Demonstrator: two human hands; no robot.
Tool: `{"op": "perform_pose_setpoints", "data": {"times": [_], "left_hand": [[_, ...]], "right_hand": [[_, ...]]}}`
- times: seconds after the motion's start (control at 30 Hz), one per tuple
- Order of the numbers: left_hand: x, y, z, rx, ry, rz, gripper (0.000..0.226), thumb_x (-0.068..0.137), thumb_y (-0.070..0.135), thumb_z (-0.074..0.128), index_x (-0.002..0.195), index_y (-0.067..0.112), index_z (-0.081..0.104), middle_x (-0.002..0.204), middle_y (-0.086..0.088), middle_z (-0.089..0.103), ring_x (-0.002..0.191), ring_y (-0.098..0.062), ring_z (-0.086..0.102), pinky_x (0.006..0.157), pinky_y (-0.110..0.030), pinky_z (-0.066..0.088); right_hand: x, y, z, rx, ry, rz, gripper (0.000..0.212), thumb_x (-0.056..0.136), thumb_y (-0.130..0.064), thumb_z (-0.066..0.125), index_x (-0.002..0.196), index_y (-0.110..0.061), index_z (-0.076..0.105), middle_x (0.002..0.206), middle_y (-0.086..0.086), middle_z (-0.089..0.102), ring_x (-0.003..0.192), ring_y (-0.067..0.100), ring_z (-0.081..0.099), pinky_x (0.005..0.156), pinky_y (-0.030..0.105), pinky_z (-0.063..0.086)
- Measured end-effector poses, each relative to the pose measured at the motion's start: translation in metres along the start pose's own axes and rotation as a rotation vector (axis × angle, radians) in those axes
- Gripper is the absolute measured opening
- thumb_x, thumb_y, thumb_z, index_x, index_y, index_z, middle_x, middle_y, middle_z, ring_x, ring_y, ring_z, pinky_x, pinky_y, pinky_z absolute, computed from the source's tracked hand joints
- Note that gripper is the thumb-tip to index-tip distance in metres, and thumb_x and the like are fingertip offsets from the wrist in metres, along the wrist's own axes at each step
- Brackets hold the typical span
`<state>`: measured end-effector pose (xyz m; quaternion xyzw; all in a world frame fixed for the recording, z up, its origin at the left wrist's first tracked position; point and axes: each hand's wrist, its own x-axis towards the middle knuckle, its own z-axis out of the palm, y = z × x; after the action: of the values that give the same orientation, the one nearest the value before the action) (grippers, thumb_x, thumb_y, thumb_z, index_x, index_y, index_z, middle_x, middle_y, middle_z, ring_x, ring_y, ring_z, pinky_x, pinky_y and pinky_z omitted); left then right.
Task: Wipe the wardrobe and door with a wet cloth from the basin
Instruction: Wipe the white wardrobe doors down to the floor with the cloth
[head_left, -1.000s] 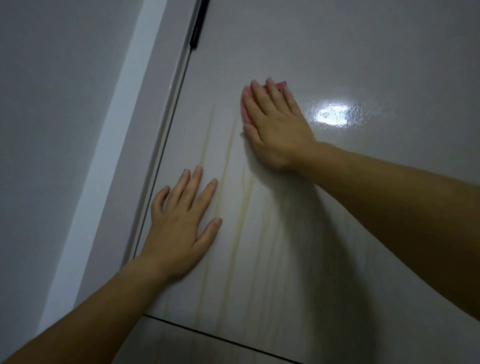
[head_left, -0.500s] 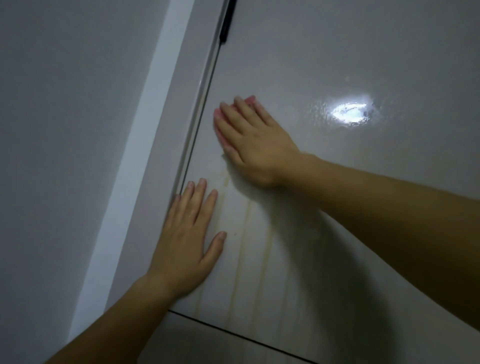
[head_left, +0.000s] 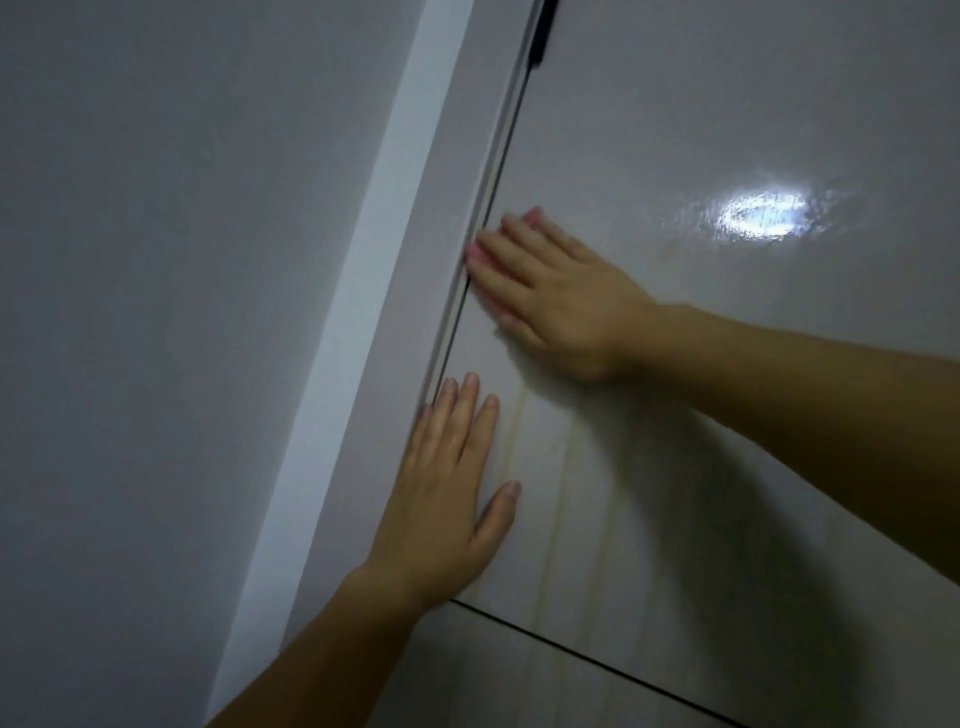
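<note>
A glossy white wardrobe door (head_left: 727, 130) fills the right of the view, with yellowish drip streaks (head_left: 550, 499) running down it. My right hand (head_left: 550, 296) lies flat with straight fingers on a pink cloth (head_left: 475, 254), pressing it against the door at its left edge; only slivers of the cloth show past my fingertips. Below it, my left hand (head_left: 447, 493) rests flat on the door, fingers straight and together, thumb spread.
A dark vertical gap (head_left: 498, 171) separates the door from the white frame strip (head_left: 363, 291). A black handle (head_left: 543, 26) sits at the top of that gap. The grey wall (head_left: 156, 260) is at left. A dark horizontal seam (head_left: 571, 652) crosses below.
My right hand has slid the pink cloth leftward across the door to the edge gap. My left hand has stayed flat on the door. The view has shifted, so everything appears further right.
</note>
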<state>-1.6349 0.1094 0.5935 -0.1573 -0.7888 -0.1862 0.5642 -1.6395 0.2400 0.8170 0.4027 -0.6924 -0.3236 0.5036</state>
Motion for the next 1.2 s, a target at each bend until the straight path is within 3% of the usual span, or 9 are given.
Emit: {"op": "perform_pose_setpoints", "data": {"times": [0.1, 0.2, 0.27, 0.37, 0.5, 0.7, 0.87, 1.07, 1.2], "left_hand": [[-0.007, -0.001, 0.002, -0.035, -0.004, -0.009, 0.075, 0.103, 0.052, 0.031, 0.163, 0.023, -0.002, 0.17, 0.007, -0.017, 0.157, -0.015, -0.016, 0.125, -0.029, -0.011], [-0.008, -0.001, 0.002, -0.055, 0.022, -0.003, 0.074, 0.103, 0.05, 0.033, 0.163, 0.022, 0.0, 0.171, 0.007, -0.014, 0.157, -0.015, -0.013, 0.126, -0.029, -0.008], [-0.013, -0.001, 0.004, -0.081, 0.029, -0.021, 0.075, 0.102, 0.048, 0.035, 0.163, 0.02, 0.001, 0.171, 0.007, -0.012, 0.157, -0.014, -0.011, 0.126, -0.03, -0.005], [-0.031, -0.005, 0.01, -0.104, 0.02, -0.03, 0.078, 0.102, 0.048, 0.037, 0.163, 0.018, 0.0, 0.172, 0.005, -0.01, 0.158, -0.015, -0.009, 0.127, -0.031, -0.003], [-0.043, -0.008, 0.014, -0.128, 0.0, -0.051, 0.078, 0.102, 0.05, 0.034, 0.163, 0.021, -0.005, 0.171, 0.006, -0.012, 0.158, -0.015, -0.009, 0.127, -0.032, -0.003], [-0.042, -0.006, 0.013, -0.134, 0.005, -0.059, 0.077, 0.101, 0.046, 0.037, 0.163, 0.02, 0.0, 0.172, 0.005, -0.009, 0.158, -0.014, -0.009, 0.127, -0.032, -0.002], [-0.042, -0.004, 0.013, -0.136, -0.026, -0.07, 0.078, 0.101, 0.048, 0.035, 0.163, 0.018, 0.0, 0.172, 0.003, -0.01, 0.158, -0.014, -0.01, 0.127, -0.032, -0.005], [-0.04, -0.001, 0.017, -0.017, -0.015, -0.081, 0.073, 0.101, 0.054, 0.033, 0.163, 0.03, 0.003, 0.171, 0.003, -0.012, 0.158, -0.019, -0.01, 0.127, -0.036, -0.005], [-0.038, 0.01, 0.019, -0.007, -0.001, -0.155, 0.073, 0.101, 0.056, 0.03, 0.163, 0.031, 0.001, 0.171, 0.004, -0.016, 0.157, -0.018, -0.013, 0.126, -0.041, -0.003]], "right_hand": [[-0.019, -0.009, 0.0, 0.002, -0.122, -0.154, 0.066, 0.104, -0.053, 0.004, 0.163, -0.025, 0.007, 0.17, 0.008, 0.006, 0.157, 0.028, -0.003, 0.128, 0.045, -0.002], [-0.009, 0.0, -0.007, 0.082, -0.098, 0.03, 0.061, 0.105, -0.055, 0.003, 0.163, -0.033, 0.005, 0.171, 0.006, 0.003, 0.157, 0.024, -0.005, 0.126, 0.039, -0.007], [-0.006, -0.008, -0.005, 0.081, -0.024, 0.117, 0.06, 0.109, -0.049, 0.012, 0.163, -0.026, 0.009, 0.17, 0.011, 0.007, 0.157, 0.029, -0.002, 0.124, 0.036, -0.012], [-0.027, -0.042, 0.009, 0.07, -0.01, -0.024, 0.063, 0.107, -0.042, 0.019, 0.162, -0.013, 0.013, 0.168, 0.016, 0.016, 0.156, 0.036, 0.005, 0.125, 0.038, -0.012], [-0.06, -0.061, 0.023, -0.012, -0.09, -0.232, 0.061, 0.107, -0.04, 0.018, 0.162, -0.012, 0.017, 0.168, 0.011, 0.018, 0.156, 0.031, 0.009, 0.126, 0.044, 0.001], [-0.033, -0.045, 0.012, 0.078, 0.004, 0.174, 0.065, 0.106, -0.047, 0.01, 0.163, -0.017, 0.002, 0.17, 0.01, 0.003, 0.157, 0.032, -0.006, 0.127, 0.046, -0.005], [-0.096, -0.084, 0.025, 0.057, -0.105, -0.105, 0.062, 0.106, -0.045, 0.011, 0.163, -0.019, 0.007, 0.169, 0.007, 0.005, 0.156, 0.031, -0.002, 0.127, 0.05, 0.003], [-0.088, -0.014, 0.006, 0.031, 0.026, 0.349, 0.066, 0.105, -0.045, 0.017, 0.163, -0.014, 0.012, 0.169, 0.013, 0.013, 0.157, 0.034, 0.005, 0.128, 0.048, 0.004], [-0.124, -0.054, 0.023, 0.006, 0.02, 0.181, 0.065, 0.106, -0.043, 0.023, 0.163, -0.012, 0.013, 0.169, 0.015, 0.013, 0.156, 0.036, 0.004, 0.127, 0.051, 0.007]]}}
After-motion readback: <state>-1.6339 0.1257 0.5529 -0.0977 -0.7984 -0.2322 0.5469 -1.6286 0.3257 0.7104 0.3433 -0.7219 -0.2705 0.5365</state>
